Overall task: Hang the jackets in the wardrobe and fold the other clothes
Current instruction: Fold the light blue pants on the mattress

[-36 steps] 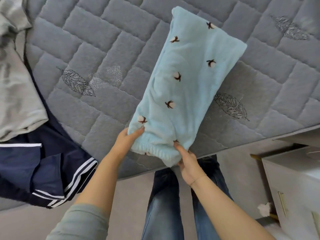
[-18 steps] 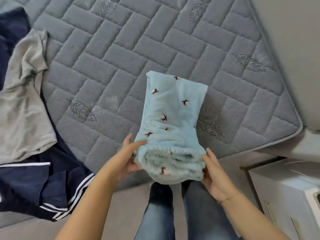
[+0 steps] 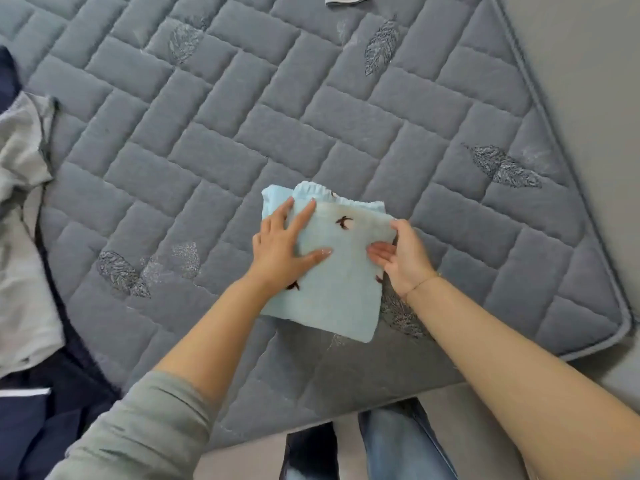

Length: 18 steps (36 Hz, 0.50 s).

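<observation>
1. Two hands work one garment: a light-blue fleece garment (image 3: 337, 278), folded into a compact rectangle, lies on the quilted grey mattress (image 3: 221, 140) near its 6 o'clock edge.
2. The left hand (image 3: 280, 251) presses flat on it, fingers spread straight.
3. The right hand (image 3: 403, 258) pinches the 3 o'clock edge, thumb on top.
4. This looks like the final smoothing of the fold.
5. Next: set it aside, then reach toward 9 o'clock for the grey garment (image 3: 24, 237) and navy striped jacket (image 3: 24, 420).

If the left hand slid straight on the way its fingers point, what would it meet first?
The left hand lies flat on the folded light-blue fleece garment, fingers pointing up-right. It would first cross the garment's gathered far edge, then bare grey quilted mattress; nothing else seems to lie ahead.
</observation>
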{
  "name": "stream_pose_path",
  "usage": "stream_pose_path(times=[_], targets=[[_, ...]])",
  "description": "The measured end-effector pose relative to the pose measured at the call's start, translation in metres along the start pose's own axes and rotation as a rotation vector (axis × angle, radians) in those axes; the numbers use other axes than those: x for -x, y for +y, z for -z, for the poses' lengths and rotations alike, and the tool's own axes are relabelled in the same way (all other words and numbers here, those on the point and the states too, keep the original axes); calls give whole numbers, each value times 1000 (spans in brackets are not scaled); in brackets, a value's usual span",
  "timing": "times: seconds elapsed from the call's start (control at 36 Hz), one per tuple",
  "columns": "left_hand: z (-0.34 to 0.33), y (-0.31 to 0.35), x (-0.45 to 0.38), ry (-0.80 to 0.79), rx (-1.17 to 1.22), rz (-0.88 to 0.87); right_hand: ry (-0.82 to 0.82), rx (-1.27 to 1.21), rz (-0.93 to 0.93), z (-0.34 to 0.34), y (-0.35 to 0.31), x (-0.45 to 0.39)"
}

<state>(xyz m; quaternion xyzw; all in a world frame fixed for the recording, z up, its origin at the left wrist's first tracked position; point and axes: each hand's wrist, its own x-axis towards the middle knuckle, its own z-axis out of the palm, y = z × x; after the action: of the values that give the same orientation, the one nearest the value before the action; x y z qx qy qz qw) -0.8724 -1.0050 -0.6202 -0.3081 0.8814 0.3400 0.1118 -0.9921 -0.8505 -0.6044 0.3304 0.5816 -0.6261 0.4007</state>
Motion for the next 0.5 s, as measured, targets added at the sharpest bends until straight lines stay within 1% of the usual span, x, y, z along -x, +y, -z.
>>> stream_pose_path(times=[0.03, 0.08, 0.11, 0.14, 0.17, 0.19, 0.25, 0.39, 0.5], targets=[[-12, 0, -2, 22, -162, -32, 56, 217, 205, -2, 9, -2], [-30, 0, -9, 56, -316, -33, 115, 662, 652, -4, 31, -5], [-37, -2, -15, 69, -346, -25, 118, 850, 806, -6, 40, -8], [-42, -4, -21, 81, -359, -23, 115, 1000, 883, -7, 49, -13], [-45, -6, -27, 91, -362, -25, 108, 1118, 887, -8, 55, -21], [-48, -10, -33, 101, -355, -32, 103, 1207, 836, -8, 60, -30], [-55, -18, -41, 123, -328, -52, 110, 1300, 734, -6, 69, -53], [-71, -37, -58, 171, -302, -114, 173, 1312, 750, -13, 84, -89], [-74, -44, -67, 175, -255, -131, 209, 1301, 809, -14, 93, -104]])
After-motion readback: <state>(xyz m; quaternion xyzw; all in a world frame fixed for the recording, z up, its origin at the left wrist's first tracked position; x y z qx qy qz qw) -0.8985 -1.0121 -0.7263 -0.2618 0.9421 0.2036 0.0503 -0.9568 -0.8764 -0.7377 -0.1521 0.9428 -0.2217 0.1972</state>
